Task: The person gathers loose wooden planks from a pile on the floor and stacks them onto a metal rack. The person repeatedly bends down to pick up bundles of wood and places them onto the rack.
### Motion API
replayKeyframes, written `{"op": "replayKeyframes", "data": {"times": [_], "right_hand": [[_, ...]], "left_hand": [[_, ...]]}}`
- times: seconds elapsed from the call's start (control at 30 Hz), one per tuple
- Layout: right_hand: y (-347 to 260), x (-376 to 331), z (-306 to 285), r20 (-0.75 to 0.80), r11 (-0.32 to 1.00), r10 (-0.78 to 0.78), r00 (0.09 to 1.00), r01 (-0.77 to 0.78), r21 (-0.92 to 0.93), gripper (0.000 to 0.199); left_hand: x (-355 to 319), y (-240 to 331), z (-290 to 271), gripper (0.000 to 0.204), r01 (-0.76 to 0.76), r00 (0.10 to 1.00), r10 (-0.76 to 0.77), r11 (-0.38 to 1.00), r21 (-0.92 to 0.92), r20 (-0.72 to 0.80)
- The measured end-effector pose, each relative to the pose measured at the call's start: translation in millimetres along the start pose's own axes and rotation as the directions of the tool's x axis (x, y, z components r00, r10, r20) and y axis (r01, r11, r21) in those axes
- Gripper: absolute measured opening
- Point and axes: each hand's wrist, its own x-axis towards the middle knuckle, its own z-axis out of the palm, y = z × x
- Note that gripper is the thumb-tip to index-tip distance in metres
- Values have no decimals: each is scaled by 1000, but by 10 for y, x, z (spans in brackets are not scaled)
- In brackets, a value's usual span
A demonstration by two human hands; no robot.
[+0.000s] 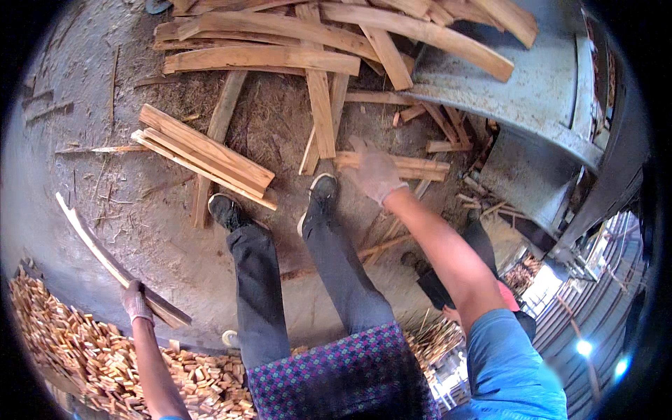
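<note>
My left hand [137,302], in a pale work glove, grips a long, narrow, slightly curved wooden strip [105,255] near its lower end. The strip slants up to the left, its edge pale and rough. My right hand [372,171], gloved too and somewhat blurred, reaches over a short wooden board [423,168] beyond my right shoe. Its fingers look spread, and it hides part of that board. Whether it touches the wood I cannot tell. Several straight strips [210,157] lie stacked beyond my left shoe, across a wooden bar [225,108].
Curved planks [280,31] are piled at the far side. A grey metal machine [518,112] stands at the right, with wood scraps beneath it. Small wood blocks [91,350] form a heap at the lower left. Another person's dark-clad leg [479,241] shows beside my right arm.
</note>
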Motion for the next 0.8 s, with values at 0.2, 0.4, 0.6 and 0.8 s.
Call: {"op": "replayKeyframes", "data": {"times": [0.2,0.4,0.6,0.8], "right_hand": [[-578,1416,-614,-78,992,-47,996,37,-122,84],[-310,2531,-540,-399,833,-260,879,-4,-553,114],[-573,2474,-174,-209,790,-178,962,13,-613,85],[-1101,1638,478,143,971,-101,985,129,-201,52]], "left_hand": [[-100,-78,702,77,-290,952,304,932,217,-32],[-1621,1054,2282,63,-168,711,325,939,-298,623],[-2234,1248,2779,60,-6,582,262,948,-318,770],[-2186,1410,2981,58,150,704,79,955,-256,706]]}}
